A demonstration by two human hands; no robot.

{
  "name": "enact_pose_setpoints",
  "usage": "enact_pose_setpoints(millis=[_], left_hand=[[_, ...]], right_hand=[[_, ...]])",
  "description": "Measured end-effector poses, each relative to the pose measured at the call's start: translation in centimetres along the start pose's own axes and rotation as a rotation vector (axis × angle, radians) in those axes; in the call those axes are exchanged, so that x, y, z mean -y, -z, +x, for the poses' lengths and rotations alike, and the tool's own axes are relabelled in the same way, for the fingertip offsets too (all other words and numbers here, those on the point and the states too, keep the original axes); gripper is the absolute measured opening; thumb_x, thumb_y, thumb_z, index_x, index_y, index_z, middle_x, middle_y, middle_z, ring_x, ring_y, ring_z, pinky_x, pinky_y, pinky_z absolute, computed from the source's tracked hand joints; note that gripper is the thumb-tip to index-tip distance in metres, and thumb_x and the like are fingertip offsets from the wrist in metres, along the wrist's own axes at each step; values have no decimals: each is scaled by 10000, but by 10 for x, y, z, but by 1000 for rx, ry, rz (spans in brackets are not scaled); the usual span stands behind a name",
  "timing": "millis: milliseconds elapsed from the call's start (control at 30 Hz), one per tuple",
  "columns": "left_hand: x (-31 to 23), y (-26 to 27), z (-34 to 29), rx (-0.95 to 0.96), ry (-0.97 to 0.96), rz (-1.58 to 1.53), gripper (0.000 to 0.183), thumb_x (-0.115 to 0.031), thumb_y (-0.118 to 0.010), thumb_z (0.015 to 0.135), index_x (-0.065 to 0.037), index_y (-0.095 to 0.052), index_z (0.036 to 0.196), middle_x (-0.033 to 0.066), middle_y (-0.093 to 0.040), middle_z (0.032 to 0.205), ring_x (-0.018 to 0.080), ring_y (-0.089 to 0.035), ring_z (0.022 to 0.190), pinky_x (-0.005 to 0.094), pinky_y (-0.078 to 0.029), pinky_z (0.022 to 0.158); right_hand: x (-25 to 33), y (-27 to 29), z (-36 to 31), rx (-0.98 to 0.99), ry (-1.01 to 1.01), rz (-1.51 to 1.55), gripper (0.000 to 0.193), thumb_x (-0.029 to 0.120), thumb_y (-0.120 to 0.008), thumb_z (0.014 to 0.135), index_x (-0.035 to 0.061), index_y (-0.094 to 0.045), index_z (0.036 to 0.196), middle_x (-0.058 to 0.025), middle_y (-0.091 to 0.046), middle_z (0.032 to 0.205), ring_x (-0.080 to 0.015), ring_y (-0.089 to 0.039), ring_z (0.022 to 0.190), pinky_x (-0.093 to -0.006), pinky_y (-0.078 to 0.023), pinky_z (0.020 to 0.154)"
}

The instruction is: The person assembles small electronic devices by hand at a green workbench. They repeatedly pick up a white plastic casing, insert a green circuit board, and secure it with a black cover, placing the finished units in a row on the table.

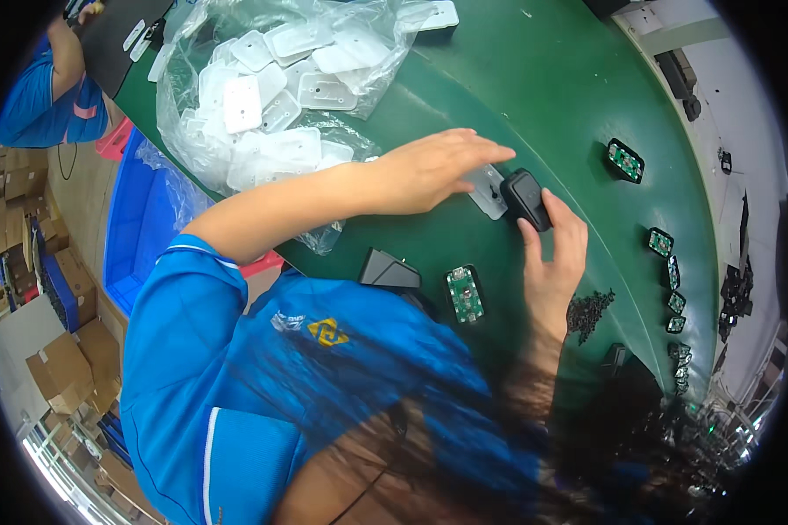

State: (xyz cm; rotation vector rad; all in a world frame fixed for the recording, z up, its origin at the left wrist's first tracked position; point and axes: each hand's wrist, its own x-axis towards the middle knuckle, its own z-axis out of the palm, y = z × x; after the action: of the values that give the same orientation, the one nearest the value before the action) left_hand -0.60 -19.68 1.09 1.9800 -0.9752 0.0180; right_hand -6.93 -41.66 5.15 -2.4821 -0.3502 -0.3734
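Observation:
My right hand [554,262] grips a small black plastic case [525,199] between thumb and fingers, just above the green table. To its left, my left hand [429,171] is stretched out flat with the fingers pointing right, holding nothing that I can see. A translucent plastic plate [488,194] lies under and beside the left fingertips, its right edge next to the black case. Whether the left thumb touches the plate I cannot tell. Nearer to me, an open black case with a green circuit board [464,295] rests on the table.
A clear bag of translucent plates [280,149] occupies the back left. Black screws [590,315] form a pile at right, near several cases with boards [661,241]. A black wedge-shaped block [390,269] sits near my chest. A blue bin [140,232] and another person [52,96] are at left.

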Motion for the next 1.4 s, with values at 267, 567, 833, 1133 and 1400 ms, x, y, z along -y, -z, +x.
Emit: enact_pose_setpoints(millis=[267,567,833,1133,1400], left_hand=[[5,14,-15,50,-12,41,567,75,-511,782,-100,-477,1320,52,-464,1388,234,-400,1309,415,-316,1086],[5,7,-22,94,-80,253,517,-15,-555,807,-116,-498,1311,50,-476,1385,227,-454,1276,436,-333,1078],[1,-7,1,-59,-270,442,544,-181,-701,694,25,-541,1171,161,-578,1177,293,-581,1046,401,-487,880],[25,-3,75,-65,123,157,306,-256,-606,880,8,-607,1034,175,-650,918,339,-620,824,401,-495,756],[88,16,151,161,724,-297,321,-271,-541,921,44,-583,965,106,-662,749,179,-610,591,292,-497,533]], right_hand=[[11,-21,14,89,137,6,420,36,-696,742,23,-591,1148,-114,-615,1103,-294,-564,973,-374,-477,826],[18,-33,4,90,162,-242,426,63,-698,741,41,-602,1156,-108,-601,1093,-284,-574,925,-366,-498,765],[-20,-14,25,226,74,234,414,125,-708,753,53,-614,1150,-87,-629,1013,-249,-569,898,-339,-478,776],[-52,37,17,-200,-314,263,272,184,-658,857,42,-645,1088,-77,-641,1000,-147,-596,864,-269,-465,739],[-133,115,-88,-274,-685,-221,171,114,-673,817,29,-671,965,-56,-632,857,-150,-591,756,-264,-465,697]])
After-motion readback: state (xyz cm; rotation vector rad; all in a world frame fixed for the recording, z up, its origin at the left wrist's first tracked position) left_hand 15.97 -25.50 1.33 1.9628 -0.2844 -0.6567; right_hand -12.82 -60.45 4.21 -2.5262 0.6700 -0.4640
